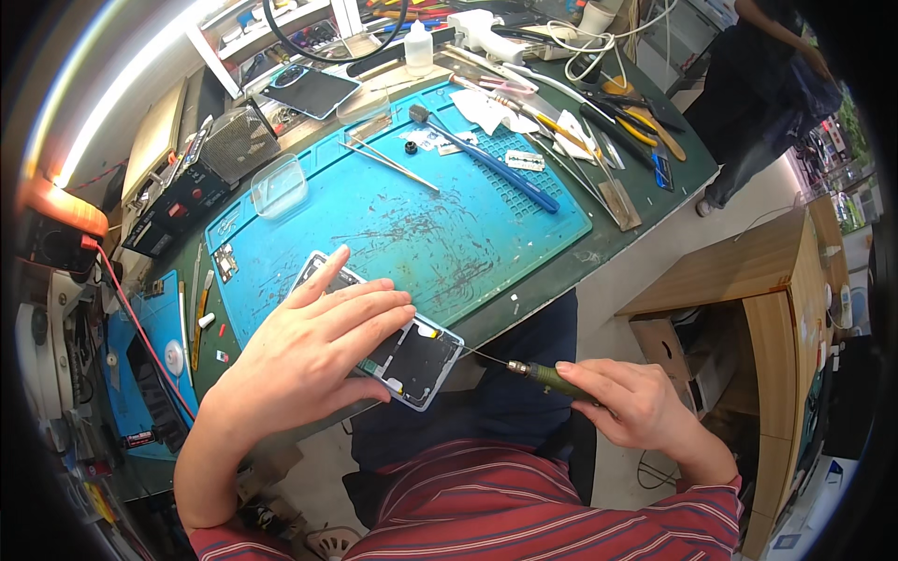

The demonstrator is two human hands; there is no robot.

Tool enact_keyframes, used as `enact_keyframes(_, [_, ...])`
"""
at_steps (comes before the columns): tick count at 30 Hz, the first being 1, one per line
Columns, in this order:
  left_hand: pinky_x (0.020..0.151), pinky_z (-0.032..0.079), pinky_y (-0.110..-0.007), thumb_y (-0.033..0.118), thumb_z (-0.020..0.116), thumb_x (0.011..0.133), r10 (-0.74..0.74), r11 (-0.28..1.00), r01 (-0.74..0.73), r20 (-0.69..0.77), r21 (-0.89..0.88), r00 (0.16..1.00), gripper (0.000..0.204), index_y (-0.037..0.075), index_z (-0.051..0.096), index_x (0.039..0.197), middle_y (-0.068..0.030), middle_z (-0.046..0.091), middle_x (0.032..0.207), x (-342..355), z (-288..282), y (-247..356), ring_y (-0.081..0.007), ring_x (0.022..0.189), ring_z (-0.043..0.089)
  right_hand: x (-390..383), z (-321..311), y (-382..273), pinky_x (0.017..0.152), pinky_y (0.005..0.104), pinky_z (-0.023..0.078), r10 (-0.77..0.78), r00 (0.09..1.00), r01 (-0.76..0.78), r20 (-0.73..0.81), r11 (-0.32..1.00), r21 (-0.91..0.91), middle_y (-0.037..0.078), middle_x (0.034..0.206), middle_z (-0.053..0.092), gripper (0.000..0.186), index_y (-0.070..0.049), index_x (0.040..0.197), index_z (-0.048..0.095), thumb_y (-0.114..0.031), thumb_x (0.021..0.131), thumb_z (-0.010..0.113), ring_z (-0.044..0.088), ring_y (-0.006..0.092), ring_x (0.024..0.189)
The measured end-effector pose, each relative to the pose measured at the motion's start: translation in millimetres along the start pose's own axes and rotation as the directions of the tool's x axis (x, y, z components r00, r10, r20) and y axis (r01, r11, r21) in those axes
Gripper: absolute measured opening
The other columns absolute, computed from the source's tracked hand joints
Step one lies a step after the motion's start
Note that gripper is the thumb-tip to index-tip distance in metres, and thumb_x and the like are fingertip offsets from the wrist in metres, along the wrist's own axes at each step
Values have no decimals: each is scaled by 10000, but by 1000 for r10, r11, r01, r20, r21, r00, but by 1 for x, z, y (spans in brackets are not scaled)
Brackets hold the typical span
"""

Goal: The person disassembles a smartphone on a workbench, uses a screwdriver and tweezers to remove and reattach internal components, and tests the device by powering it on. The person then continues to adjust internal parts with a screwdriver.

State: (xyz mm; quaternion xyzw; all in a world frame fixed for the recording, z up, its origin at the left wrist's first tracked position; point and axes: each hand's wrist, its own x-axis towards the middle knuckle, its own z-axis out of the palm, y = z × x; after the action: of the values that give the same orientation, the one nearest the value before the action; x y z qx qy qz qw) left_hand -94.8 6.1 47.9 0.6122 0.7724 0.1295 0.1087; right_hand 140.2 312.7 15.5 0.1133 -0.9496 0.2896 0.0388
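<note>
An opened phone [423, 360], its dark inside facing up and its frame pale, lies tilted at the near edge of the worktable. My left hand [313, 337] spans it from above, fingertips along the far side and thumb at the near side, hiding its middle. From the right, my right hand [636, 402] grips a green-handled tool [547, 376] with a metal collar and a long thin shaft. The shaft points at the phone's right end; its tip reaches that edge, though whether it touches is too fine to tell. Under the phone's far part is a scratched blue mat [402, 234].
Tweezers [388, 166], a blue-handled brush [496, 168] and a clear plastic box [279, 187] lie on the mat. Pliers and knives [627, 122] crowd the far right. Another phone [311, 91] and a white bottle [418, 49] stand at the back. A person [758, 84] is beyond the table.
</note>
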Motion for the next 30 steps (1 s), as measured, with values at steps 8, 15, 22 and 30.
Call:
enact_keyframes(8, [1324,230,-609,435,868,727,-8,1000,8,10,0,1000,862,81,596,1464,-85,654,1454,0,-1,1,-276,1418,579,1,-5,-6,709,348,611,31,1000,-31,3,1000,2,82,1147,742,637,-97,1431,655,-31,821,827,752,263,889])
enact_keyframes(15, [1320,235,-616,431,871,719,-5,1000,5,11,6,1000,864,78,597,1458,-84,654,1450,0,0,0,-275,1418,579,1,-7,-6,702,350,605,38,999,-38,9,999,-3,81,1131,739,648,-92,1436,651,-41,815,831,750,262,891])
enact_keyframes(22, [1318,240,-616,426,873,711,-5,1000,5,6,11,1000,863,76,601,1452,-85,655,1450,0,-1,1,-276,1415,581,2,-8,-4,701,347,599,23,1000,-22,9,999,-27,77,1130,734,642,-89,1426,662,-24,809,825,742,255,877])
enact_keyframes(30, [1319,243,-611,430,872,700,-14,1000,14,16,18,1000,870,77,604,1449,-81,658,1447,1,-2,2,-275,1412,584,4,-10,-2,696,348,596,3,1000,-3,6,999,-49,76,1141,733,638,-94,1424,671,-22,808,822,735,253,861])
